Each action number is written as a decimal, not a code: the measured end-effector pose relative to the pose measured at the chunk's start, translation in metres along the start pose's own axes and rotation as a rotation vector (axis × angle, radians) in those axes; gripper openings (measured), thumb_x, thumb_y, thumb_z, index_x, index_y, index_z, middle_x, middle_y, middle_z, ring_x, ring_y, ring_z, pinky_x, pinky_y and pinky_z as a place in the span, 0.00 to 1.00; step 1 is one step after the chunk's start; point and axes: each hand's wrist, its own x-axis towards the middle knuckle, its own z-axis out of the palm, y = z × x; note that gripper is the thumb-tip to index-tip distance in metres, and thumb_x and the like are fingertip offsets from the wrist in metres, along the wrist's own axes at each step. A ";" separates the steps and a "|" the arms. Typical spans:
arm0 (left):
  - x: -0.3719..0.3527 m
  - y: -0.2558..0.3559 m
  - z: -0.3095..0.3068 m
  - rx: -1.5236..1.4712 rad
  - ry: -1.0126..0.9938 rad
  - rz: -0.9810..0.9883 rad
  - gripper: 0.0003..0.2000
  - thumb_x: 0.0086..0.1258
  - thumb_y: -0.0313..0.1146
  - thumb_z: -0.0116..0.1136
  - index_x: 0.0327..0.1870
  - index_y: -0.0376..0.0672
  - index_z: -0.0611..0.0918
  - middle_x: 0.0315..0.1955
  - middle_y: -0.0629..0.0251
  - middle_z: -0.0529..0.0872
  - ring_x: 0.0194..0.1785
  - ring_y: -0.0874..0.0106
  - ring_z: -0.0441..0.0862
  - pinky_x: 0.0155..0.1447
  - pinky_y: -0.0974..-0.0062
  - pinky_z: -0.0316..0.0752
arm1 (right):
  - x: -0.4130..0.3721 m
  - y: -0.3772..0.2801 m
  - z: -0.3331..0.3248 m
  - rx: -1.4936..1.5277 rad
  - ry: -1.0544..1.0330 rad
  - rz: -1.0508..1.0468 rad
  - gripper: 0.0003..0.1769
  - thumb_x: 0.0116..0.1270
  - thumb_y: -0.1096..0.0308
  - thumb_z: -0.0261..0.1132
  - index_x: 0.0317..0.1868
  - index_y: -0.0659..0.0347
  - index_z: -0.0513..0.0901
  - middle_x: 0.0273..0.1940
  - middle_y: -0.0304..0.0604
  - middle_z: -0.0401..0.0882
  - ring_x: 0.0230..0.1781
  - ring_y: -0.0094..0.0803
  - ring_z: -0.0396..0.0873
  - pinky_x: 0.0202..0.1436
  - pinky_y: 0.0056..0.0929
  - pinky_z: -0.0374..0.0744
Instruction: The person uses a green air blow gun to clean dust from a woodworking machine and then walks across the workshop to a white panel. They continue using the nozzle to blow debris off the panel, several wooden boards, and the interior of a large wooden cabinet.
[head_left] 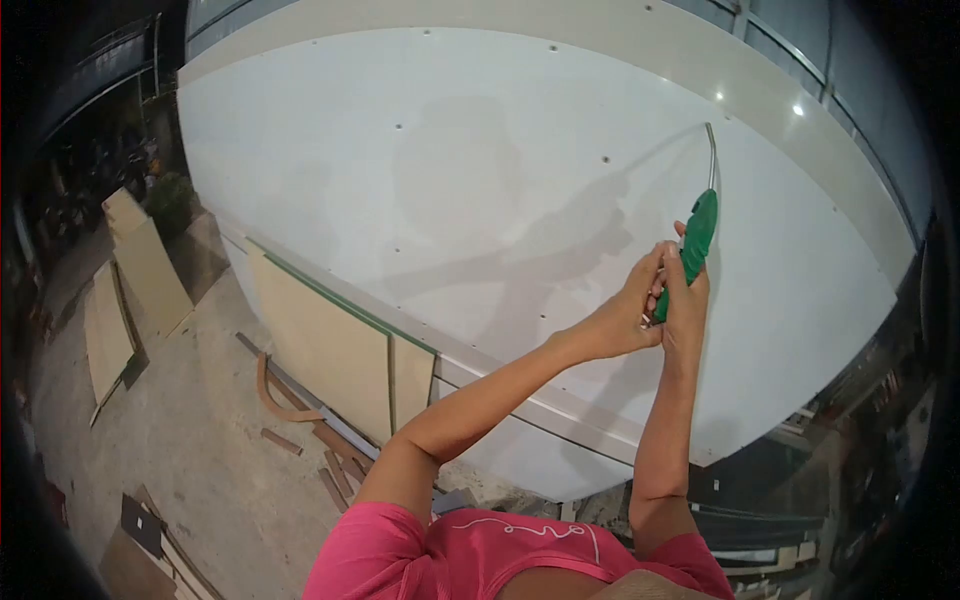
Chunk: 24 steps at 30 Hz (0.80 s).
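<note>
Both my hands are raised in front of a large white panel (470,180). My right hand (686,295) is closed around the lower body of a green hand tool (703,225) that looks like a long-necked lighter. From its top a thin, slightly bent metal neck reaches up. The neck's tip meets its shadow on the panel, at or very near the surface, close to the upper border strip. Pressed against my right hand, my left hand (632,308) has its fingers curled at the tool's lower end; those fingers are partly hidden.
Small screw-like dots sit across the panel. Cream boards with green edges (320,330) lean against its lower left. Wood strips and a curved brown piece (270,390) lie on the concrete floor (220,470). More boards (150,270) stand at left; stacked lengths (760,530) lie lower right.
</note>
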 end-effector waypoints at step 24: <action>-0.072 0.038 -0.274 0.165 0.227 0.059 0.47 0.53 0.21 0.57 0.71 0.47 0.39 0.50 0.61 0.62 0.38 0.73 0.72 0.43 0.76 0.72 | 0.037 -0.002 0.298 -0.050 -0.318 -0.061 0.29 0.66 0.58 0.59 0.61 0.68 0.66 0.18 0.29 0.64 0.16 0.14 0.62 0.16 0.15 0.63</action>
